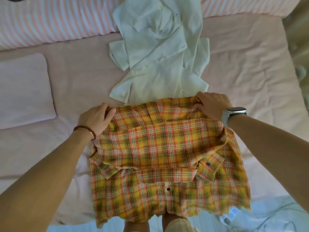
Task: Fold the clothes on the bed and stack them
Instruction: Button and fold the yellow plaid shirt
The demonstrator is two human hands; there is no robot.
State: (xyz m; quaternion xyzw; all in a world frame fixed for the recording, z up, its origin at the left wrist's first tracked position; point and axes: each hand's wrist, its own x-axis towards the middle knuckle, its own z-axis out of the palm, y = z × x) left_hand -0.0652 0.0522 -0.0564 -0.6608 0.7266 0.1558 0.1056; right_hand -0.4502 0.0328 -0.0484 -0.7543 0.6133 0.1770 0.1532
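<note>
Both hands grip the far edge of the plaid shirt — the left hand pinches its corner, the right hand curls over the opposite one. The shirt spreads between the forearms, back toward the person. Just beyond the fingers lies a white shirt on the pink bed — a pillow sits left of the left hand.

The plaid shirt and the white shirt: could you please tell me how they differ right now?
The plaid shirt is yellow-orange check; the white shirt is plain. Both hands, left and right, grip the plaid shirt's far edge; nothing holds the white shirt. The plaid shirt lies nearer and overlaps the white shirt's hem. Both lie on the bed.
</note>
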